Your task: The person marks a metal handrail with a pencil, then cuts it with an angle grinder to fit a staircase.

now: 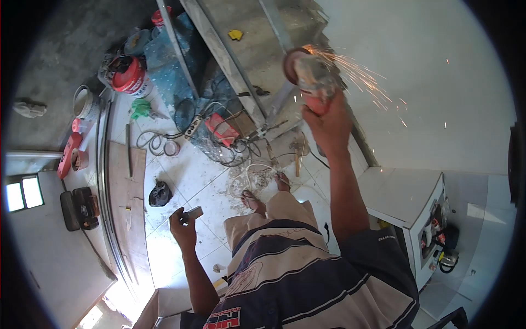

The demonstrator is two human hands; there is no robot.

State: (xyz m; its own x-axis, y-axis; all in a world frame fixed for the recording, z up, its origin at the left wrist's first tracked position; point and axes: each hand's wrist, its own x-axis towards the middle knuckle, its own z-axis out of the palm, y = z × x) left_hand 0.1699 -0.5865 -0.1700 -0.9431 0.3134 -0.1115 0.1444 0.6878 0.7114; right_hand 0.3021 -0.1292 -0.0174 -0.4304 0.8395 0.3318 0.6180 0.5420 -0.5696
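My right hand (330, 127) is wrapped round an angle grinder (316, 79), held out ahead at the upper right. Its reddish-brown disc (293, 64) is at a grey metal bar (276, 24), and orange sparks (359, 74) spray off to the right. The exact contact spot is hard to make out. Lower left, my left hand (183, 229) is closed on a short grey metal piece (193, 213), apart from the frame. Longer metal bars (219, 49) join into an upright frame in front of me.
A red welding machine (222, 130) sits among tangled cables (235, 156) near my feet. A hammer (297, 159) lies close by. Buckets (131, 77) and a blue plastic sheet (175, 71) are upper left. A white wall is at right, a counter (402, 192) below it.
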